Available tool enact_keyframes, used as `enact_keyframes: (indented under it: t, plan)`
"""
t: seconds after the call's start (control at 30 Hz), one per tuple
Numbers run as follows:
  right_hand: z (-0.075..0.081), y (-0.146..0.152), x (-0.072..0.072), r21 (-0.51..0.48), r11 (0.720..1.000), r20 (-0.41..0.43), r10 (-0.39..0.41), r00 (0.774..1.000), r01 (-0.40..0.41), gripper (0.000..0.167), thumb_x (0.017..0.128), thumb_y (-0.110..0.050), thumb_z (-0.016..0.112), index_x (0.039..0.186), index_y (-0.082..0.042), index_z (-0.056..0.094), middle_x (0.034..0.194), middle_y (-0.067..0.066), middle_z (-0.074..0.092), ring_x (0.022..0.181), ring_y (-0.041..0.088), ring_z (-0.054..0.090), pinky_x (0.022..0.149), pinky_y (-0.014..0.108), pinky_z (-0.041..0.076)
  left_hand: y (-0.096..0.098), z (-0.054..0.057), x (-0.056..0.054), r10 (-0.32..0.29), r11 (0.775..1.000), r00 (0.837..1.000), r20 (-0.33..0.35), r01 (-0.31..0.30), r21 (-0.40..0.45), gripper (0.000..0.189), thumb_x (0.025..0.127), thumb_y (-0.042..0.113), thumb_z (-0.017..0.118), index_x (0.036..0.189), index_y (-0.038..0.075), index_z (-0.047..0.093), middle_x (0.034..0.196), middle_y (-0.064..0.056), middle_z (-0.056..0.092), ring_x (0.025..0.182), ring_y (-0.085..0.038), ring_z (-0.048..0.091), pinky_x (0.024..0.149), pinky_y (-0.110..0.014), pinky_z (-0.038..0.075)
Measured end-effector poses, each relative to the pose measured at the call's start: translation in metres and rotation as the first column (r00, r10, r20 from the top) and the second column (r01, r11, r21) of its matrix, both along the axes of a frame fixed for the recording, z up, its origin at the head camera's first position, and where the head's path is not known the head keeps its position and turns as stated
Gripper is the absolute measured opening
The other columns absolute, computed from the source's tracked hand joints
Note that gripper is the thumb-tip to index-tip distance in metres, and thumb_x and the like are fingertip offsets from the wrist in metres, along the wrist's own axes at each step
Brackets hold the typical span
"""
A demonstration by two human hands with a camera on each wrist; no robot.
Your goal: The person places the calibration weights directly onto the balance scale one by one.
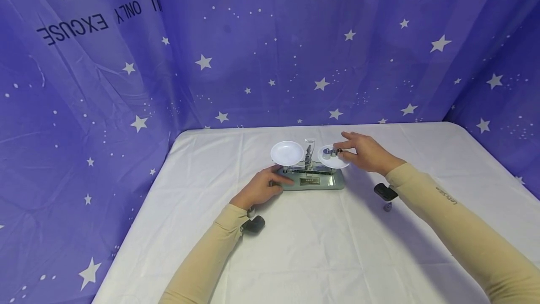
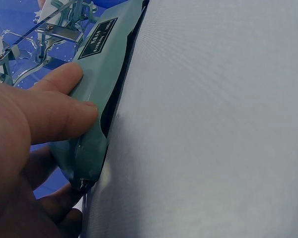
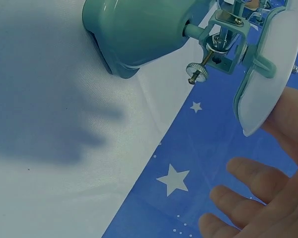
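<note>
Left hand [image 1: 260, 186] rested on left end of green balance [image 1: 333, 181], fingers parted. Right hand [image 1: 370, 154] held at right pan [image 1: 333, 163]; small metal weight [image 1: 339, 151] pinched between thumb and finger, two other weights [image 1: 326, 154] set just beside. Balance placed toward far side of white tablecloth [image 1: 295, 247]. Dark nameplate [image 1: 310, 181] fixed on front, characters too small to be read. "Let's Slim" printed on right sleeve [image 1: 422, 201]. EXCUSE, ONLY, THAT, IS shown upside down on starred purple curtain [image 1: 253, 32].
</note>
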State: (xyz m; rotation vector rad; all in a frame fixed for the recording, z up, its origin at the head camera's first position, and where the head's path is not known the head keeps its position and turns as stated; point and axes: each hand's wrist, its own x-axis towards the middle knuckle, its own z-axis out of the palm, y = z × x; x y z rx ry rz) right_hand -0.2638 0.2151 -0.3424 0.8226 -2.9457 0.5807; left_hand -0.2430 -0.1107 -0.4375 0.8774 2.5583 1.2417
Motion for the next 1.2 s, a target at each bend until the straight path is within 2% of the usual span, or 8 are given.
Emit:
enact_keyframes:
  t: [0.37,0.77,1.2]
  plan:
    - [0.007,0.005,0.004,0.019,1.000,0.014,-0.024,1.000,0.024,0.041,0.095,-0.013,0.068,0.134,-0.001,0.066,0.150,0.036,0.045,0.140,0.061,0.038,0.117,0.071,0.030,0.000,0.000,0.000,0.001,1.000,1.000,-0.003,-0.001,-0.002,0.036,0.086,0.000,0.060,0.115,0.009,0.078,0.161,-0.021,0.040,0.153,-0.039,0.034,0.126,-0.055,0.028]
    - [0.017,0.029,0.018,0.025,0.998,0.008,-0.060,0.998,0.060,0.043,0.095,-0.013,0.068,0.136,-0.002,0.064,0.152,0.036,0.043,0.142,0.060,0.035,0.117,0.072,0.029,0.000,0.000,0.000,0.001,1.000,1.000,-0.020,-0.001,-0.007,0.036,0.084,0.001,0.060,0.115,0.008,0.079,0.160,-0.020,0.042,0.151,-0.040,0.036,0.126,-0.055,0.028]
    - [0.003,0.067,0.040,0.039,0.994,-0.014,-0.102,0.995,0.102,0.045,0.093,-0.015,0.071,0.134,0.000,0.065,0.148,0.040,0.045,0.138,0.064,0.036,0.112,0.077,0.027,0.000,-0.003,-0.001,0.001,1.000,1.000,-0.025,-0.002,-0.014,0.035,0.085,0.002,0.061,0.115,0.009,0.078,0.161,-0.020,0.041,0.152,-0.040,0.035,0.126,-0.055,0.027]
